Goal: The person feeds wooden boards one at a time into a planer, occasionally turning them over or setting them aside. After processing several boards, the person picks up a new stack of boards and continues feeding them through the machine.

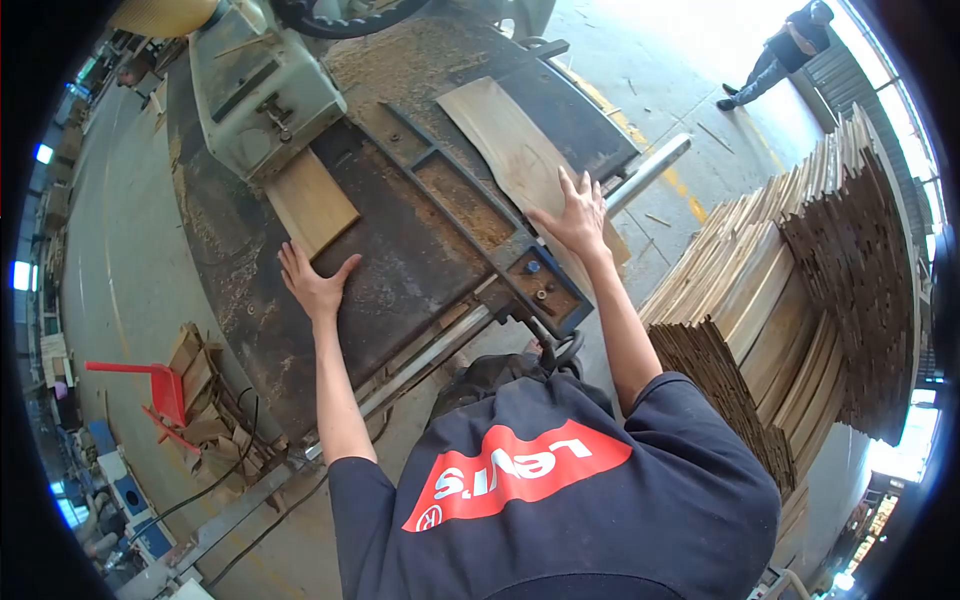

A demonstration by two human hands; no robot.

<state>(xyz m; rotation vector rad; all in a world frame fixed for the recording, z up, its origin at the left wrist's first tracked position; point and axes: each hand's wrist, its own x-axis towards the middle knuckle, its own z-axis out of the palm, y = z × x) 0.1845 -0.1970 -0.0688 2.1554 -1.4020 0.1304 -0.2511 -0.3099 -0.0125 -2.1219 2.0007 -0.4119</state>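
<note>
Neither hand gripping. Head view: left hand (pixel 313 283) lying flat, fingers spread, on dark machine table (pixel 400 270), fingertips touching near end of short plank (pixel 311 203), likely pushing it toward green machine housing (pixel 265 85). Right hand (pixel 575 218) pressing open-palmed on long thin veneer sheet (pixel 510 150), likely keeping it flat against metal guide frame (pixel 470 205). Sawdust covering table. Stacked boards (pixel 800 280) standing just right, within reach. Another person (pixel 785 50) standing far off on floor.

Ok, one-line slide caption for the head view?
Left hand by a short board, right hand on a long board.
</note>
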